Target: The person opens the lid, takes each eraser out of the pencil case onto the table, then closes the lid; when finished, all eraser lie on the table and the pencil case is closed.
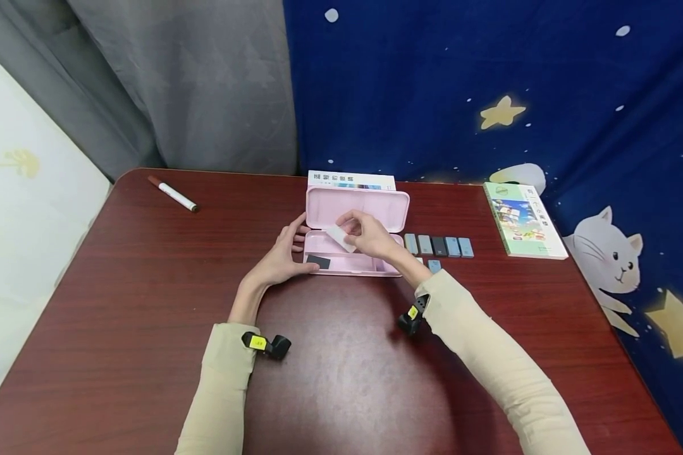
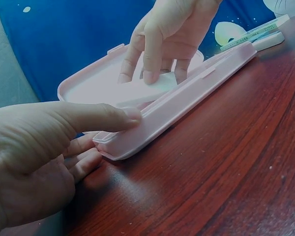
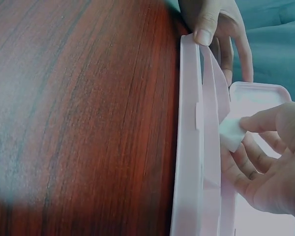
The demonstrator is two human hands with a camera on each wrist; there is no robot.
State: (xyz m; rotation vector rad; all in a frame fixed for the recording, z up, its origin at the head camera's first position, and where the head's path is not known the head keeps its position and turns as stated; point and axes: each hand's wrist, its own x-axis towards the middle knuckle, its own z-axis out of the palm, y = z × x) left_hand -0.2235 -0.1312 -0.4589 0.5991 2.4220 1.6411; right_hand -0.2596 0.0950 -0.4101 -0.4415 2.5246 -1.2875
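A pink pencil case (image 1: 353, 273) lies with its lid (image 1: 395, 208) raised at the back. My left hand (image 1: 281, 256) grips its left end; the thumb is on the front rim, the other fingers round the end. My right hand (image 1: 370, 237) pinches a white rectangular block (image 1: 339, 238) between thumb and fingers, above the case's back compartment. In the right wrist view, the white block (image 3: 232, 133) tilts down toward the case. A dark grey block (image 1: 319, 261) lies in the front left compartment. The right hand and forearm hide part of the case's right end.
To the right of the case stand several small blocks in blue, grey and black, such as a black one (image 1: 439, 246). A book (image 1: 523, 221) lies far right, and another book (image 1: 350, 179) is behind the lid. A marker (image 1: 173, 194) lies at the back left.
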